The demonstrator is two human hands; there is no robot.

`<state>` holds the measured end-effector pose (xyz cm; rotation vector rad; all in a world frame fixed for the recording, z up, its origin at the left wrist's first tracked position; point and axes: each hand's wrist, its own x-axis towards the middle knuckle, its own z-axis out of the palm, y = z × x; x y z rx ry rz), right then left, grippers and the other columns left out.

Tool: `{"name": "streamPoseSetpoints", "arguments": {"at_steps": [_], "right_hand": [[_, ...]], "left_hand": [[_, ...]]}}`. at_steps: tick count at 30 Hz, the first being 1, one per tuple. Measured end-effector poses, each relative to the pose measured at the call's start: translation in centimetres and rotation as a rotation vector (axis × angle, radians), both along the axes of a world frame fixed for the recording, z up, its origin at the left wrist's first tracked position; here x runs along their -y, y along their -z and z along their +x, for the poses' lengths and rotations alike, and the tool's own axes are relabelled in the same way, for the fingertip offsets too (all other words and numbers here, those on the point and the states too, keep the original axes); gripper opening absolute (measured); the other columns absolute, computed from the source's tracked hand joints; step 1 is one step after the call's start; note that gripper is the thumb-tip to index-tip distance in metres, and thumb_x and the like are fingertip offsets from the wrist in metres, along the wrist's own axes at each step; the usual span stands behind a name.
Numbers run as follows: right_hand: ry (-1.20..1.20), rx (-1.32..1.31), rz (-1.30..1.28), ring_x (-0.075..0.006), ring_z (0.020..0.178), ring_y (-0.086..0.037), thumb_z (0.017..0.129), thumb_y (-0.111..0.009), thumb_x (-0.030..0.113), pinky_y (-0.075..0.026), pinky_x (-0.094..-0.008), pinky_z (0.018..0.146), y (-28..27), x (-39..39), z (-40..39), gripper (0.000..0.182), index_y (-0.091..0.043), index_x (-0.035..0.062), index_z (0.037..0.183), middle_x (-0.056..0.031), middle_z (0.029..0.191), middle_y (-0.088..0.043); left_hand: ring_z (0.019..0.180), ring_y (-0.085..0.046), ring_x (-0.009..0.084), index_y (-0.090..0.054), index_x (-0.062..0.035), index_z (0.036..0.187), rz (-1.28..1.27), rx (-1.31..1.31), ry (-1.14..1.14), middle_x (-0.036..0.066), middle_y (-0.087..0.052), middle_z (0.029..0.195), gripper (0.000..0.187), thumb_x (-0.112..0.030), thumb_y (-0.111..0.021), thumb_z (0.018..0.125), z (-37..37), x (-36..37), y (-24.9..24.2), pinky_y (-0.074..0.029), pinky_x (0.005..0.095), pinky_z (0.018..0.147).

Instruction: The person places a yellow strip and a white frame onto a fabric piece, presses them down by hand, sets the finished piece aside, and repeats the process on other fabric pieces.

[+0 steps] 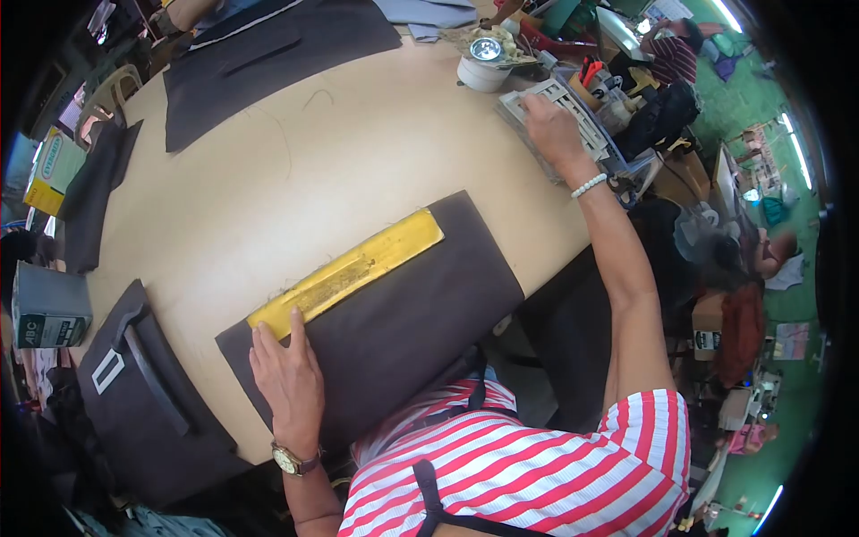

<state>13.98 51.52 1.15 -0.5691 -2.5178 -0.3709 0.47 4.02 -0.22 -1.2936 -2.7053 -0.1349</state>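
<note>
My left hand (288, 371) lies flat with its fingers apart. Its fingertips press the near end of a yellow strip (358, 273), worn and smudged in the middle. That strip runs along the upper edge of a dark fabric panel (412, 318), which hangs partly over the table's near edge. Out to the right, my right hand (553, 132) is over a tray (586, 134) of flat greyish-white pieces. Its fingers are bent together; whatever may be between them is hidden.
The rounded table (215, 215) holds another dark panel (277, 67) at the back and a dark bag piece (148, 385) at left. A metal can (52, 304) and a yellow-green box (55, 170) stand left. A white roll (483, 73) sits near the tray. Other people work at right.
</note>
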Motion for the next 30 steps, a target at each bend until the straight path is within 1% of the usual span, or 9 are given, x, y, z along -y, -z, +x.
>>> {"name": "streamPoseSetpoints", "arguments": {"at_steps": [5, 8, 9, 12, 17, 20, 23, 29, 30], "right_hand": [[-0.016, -0.14, 0.024, -0.0313, 0.071, -0.066, 0.083, -0.054, 0.008, -0.054, -0.0416, 0.061, 1.1, 0.2, 0.0, 0.006, -0.056, 0.0075, 0.088, -0.0115, 0.084, -0.066], [0.098, -0.124, -0.075, -0.0317, 0.072, -0.066, 0.083, -0.055, 0.008, -0.054, -0.0422, 0.062, 0.5, 1.4, -0.1, 0.008, -0.056, 0.0078, 0.09, -0.0109, 0.086, -0.066], [0.093, -0.125, -0.079, -0.0321, 0.072, -0.066, 0.083, -0.055, 0.008, -0.054, -0.0425, 0.062, 0.6, 1.4, -0.1, 0.008, -0.056, 0.0077, 0.09, -0.0111, 0.085, -0.066], [0.066, -0.146, -0.085, -0.033, 0.073, -0.065, 0.083, -0.056, 0.008, -0.053, -0.0429, 0.063, 0.7, 1.1, 0.0, 0.008, -0.056, 0.007, 0.091, -0.0119, 0.085, -0.066], [0.016, -0.157, -0.133, -0.0333, 0.076, -0.064, 0.083, -0.059, 0.007, -0.052, -0.0428, 0.065, 0.5, 1.0, 0.6, 0.009, -0.057, 0.0058, 0.091, -0.0138, 0.086, -0.065], [0.027, -0.175, -0.127, -0.0325, 0.077, -0.064, 0.082, -0.059, 0.007, -0.052, -0.0414, 0.067, 1.0, 0.6, 0.8, 0.008, -0.061, 0.0064, 0.089, -0.0123, 0.088, -0.065], [-0.017, -0.175, -0.034, -0.03, 0.071, -0.066, 0.082, -0.059, 0.009, -0.054, -0.039, 0.062, 1.5, 0.3, 0.8, 0.008, -0.064, 0.009, 0.088, -0.0057, 0.088, -0.066], [0.078, -0.158, -0.052, -0.0268, 0.077, -0.066, 0.075, -0.066, 0.01, -0.053, -0.0367, 0.067, 1.7, 1.8, 0.7, 0.017, -0.066, 0.009, 0.092, -0.0024, 0.097, -0.064], [0.069, -0.145, -0.017, -0.0262, 0.082, -0.065, 0.074, -0.068, 0.011, -0.052, -0.0369, 0.07, 1.7, 1.7, 0.7, 0.021, -0.065, 0.0088, 0.094, -0.0027, 0.1, -0.063]], "left_hand": [[0.1, -0.054, 0.0374, -0.054, -0.0091, 0.128, 0.001, -0.013, 0.014, 0.024, -0.05, 0.111, 0.041, -0.009, -0.057, 0.087, -0.1, 0.1, 0.1, -0.044, 0.0438, 0.084], [0.1, -0.054, 0.037, -0.054, -0.0091, 0.128, 0.0, -0.01, 0.011, 0.023, -0.05, 0.11, 0.041, -0.009, -0.057, 0.087, -0.1, 0.1, 0.1, -0.044, 0.0438, 0.083], [0.1, -0.054, 0.0368, -0.054, -0.0091, 0.128, 0.0, -0.011, 0.012, 0.023, -0.05, 0.109, 0.04, -0.009, -0.057, 0.087, -0.1, 0.1, 0.0, -0.044, 0.0437, 0.083], [0.109, -0.05, 0.04, -0.055, -0.0066, 0.128, -0.027, 0.08, -0.019, 0.029, -0.049, 0.115, 0.042, -0.009, -0.059, 0.086, -0.1, -0.1, -0.1, -0.043, 0.045, 0.087], [0.108, -0.05, 0.0391, -0.055, -0.0058, 0.127, -0.021, 0.138, -0.029, 0.028, -0.049, 0.114, 0.041, -0.009, -0.059, 0.086, 0.1, -0.2, -0.8, -0.043, 0.0446, 0.086], [0.107, -0.051, 0.0383, -0.055, -0.0056, 0.126, 0.005, 0.118, -0.015, 0.027, -0.049, 0.113, 0.041, -0.009, -0.059, 0.086, 0.1, -0.2, -0.7, -0.043, 0.0443, 0.086], [0.105, -0.051, 0.0375, -0.055, -0.0056, 0.126, 0.02, 0.1, -0.005, 0.026, -0.049, 0.111, 0.041, -0.01, -0.06, 0.085, 0.1, -0.1, -0.7, -0.043, 0.0439, 0.085], [0.099, -0.054, 0.0344, -0.054, -0.0085, 0.128, 0.009, 0.044, 0.001, 0.021, -0.05, 0.109, 0.04, -0.012, -0.059, 0.088, 0.0, -0.1, -0.6, -0.044, 0.0426, 0.081], [0.099, -0.054, 0.0344, -0.055, -0.0085, 0.128, 0.01, 0.038, 0.003, 0.021, -0.05, 0.109, 0.04, -0.012, -0.059, 0.088, -0.1, 0.0, -0.5, -0.044, 0.0427, 0.081]]}}
